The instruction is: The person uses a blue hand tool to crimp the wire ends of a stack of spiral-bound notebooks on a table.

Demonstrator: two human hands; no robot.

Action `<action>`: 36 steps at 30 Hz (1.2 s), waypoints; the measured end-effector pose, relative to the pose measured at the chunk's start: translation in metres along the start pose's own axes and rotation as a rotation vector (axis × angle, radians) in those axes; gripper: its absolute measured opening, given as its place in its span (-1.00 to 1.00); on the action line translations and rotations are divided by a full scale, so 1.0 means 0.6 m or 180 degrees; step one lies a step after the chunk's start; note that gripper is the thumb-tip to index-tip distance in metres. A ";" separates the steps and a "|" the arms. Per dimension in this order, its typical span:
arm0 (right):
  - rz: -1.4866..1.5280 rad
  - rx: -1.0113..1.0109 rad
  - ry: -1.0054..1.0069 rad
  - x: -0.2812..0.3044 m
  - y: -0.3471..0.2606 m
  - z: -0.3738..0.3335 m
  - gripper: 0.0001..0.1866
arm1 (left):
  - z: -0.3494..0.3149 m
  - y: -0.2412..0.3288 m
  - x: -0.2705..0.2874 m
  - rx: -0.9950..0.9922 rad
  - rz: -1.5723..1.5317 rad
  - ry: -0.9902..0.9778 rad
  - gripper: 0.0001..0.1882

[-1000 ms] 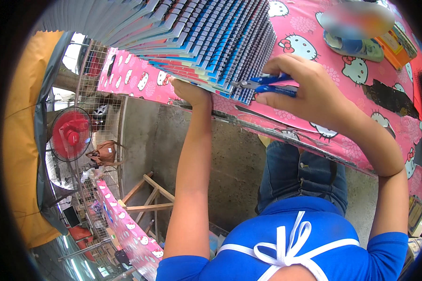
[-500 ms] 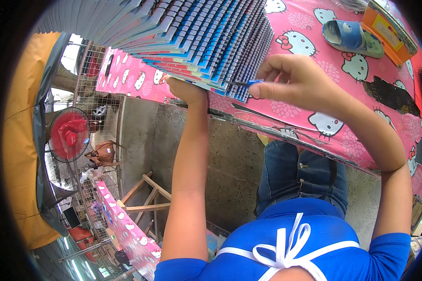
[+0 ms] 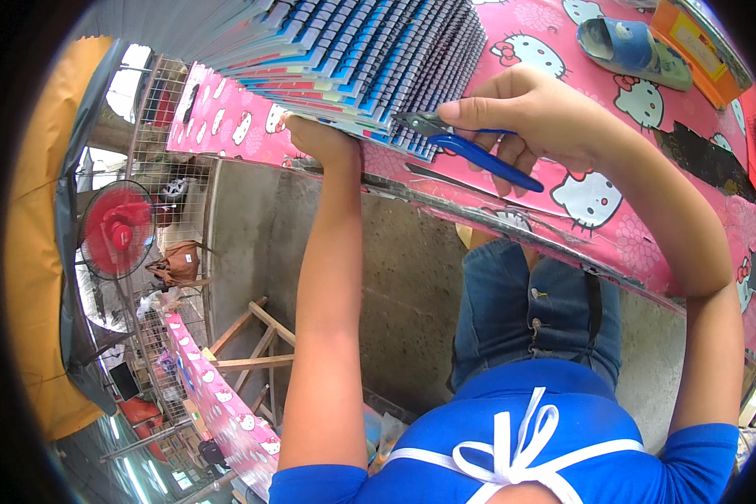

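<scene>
A tall, fanned stack of spiral-bound notebooks (image 3: 336,71), with dark wire coils along the right side, fills the upper left of the table. My left hand (image 3: 323,141) is against the lower edge of the stack; the notebooks hide most of its fingers. Closed around a pair of blue-handled cutting nippers (image 3: 483,160), my right hand (image 3: 525,113) is at the right of the stack. The nippers' dark jaws reach the coil ends of the lower notebooks. Whether the jaws touch a wire is too small to tell.
A pink, cartoon-printed cover lies on the table (image 3: 592,202). A blue pouch-like item (image 3: 630,52) and an orange box (image 3: 706,55) sit at the far right, near a black torn patch (image 3: 704,164). A red fan (image 3: 119,231) and wooden trestle (image 3: 256,361) stand left.
The nippers have turned, so their blue handles and jaws now show fully. My right hand has shifted slightly up. My left hand stays at the stack's lower edge.
</scene>
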State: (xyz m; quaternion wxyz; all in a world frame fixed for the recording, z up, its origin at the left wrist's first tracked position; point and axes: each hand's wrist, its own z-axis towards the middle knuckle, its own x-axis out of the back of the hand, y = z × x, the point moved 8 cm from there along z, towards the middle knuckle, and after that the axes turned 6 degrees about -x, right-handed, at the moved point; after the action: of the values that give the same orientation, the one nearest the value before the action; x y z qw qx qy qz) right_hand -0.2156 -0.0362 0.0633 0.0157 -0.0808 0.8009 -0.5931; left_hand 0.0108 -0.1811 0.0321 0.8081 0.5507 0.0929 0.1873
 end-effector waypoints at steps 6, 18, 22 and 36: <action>-0.1943 0.2404 0.1242 -0.004 -0.044 -0.057 -0.59 | 0.001 -0.002 -0.005 0.0064 -0.0432 -0.0109 -0.51; -0.0620 0.0083 0.0218 -0.001 0.005 0.011 -0.47 | 0.015 -0.016 -0.003 -0.0376 -0.0241 -0.0335 -0.43; -0.1962 0.2225 0.1261 -0.004 -0.027 -0.031 -0.56 | 0.011 -0.025 -0.006 0.0015 -0.0839 -0.0166 -0.43; 0.0426 -0.0340 -0.0376 -0.023 0.041 0.017 -0.45 | 0.016 -0.032 -0.002 -0.0040 -0.0543 -0.0221 -0.50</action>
State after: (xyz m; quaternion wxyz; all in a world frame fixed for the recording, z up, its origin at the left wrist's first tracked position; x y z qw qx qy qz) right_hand -0.2037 -0.0371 0.0358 0.0982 -0.0627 0.8326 -0.5414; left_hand 0.0171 -0.1959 0.0182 0.8273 0.5418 0.1102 0.0991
